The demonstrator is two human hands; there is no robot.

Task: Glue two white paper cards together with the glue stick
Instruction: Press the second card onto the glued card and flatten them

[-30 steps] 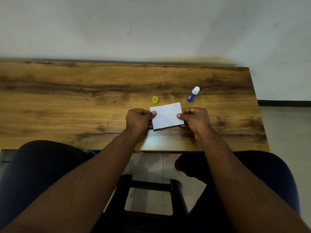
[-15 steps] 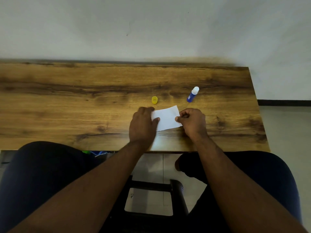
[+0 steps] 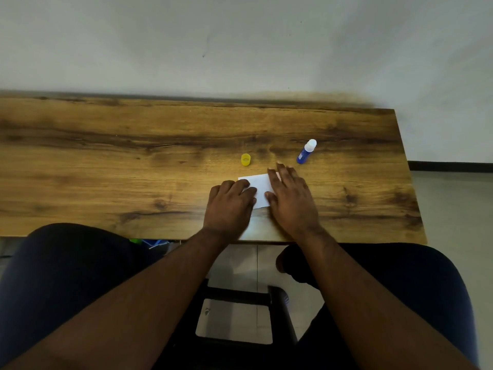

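Nearest the camera, 2 bare forearms reach forward from the bottom corners, over dark-clothed knees and a black stool [image 3: 277,316] on the tiled floor between them.

Past the near edge of the wooden table [image 3: 106,169], both hands lie palm down on the white paper card [image 3: 260,186]. The left hand [image 3: 230,206] rests flat on the card's left end, fingers loosely together and pointing forward and to the right, covering that side. The right hand [image 3: 290,201] lies flat over the card's right end with its fingers spread and stretched forward, the fingertips reaching just past the card's far edge and the thumb lying on the paper toward the left hand. Neither hand pinches anything; both press down with open palms. Only 1 white sheet shows between the hands, flat on the wood, and I cannot tell whether a second card lies under it.

Just beyond the left hand's fingertips, apart from the card, a small yellow cap [image 3: 245,159] sits on the table. Beyond the right hand and slightly to its right stands the glue stick [image 3: 306,152], blue-bodied with a white top, uncapped and untouched, leaning a little to the right in this wide-angle view.

Farthest off, the table's back edge meets a plain pale wall [image 3: 240,44].
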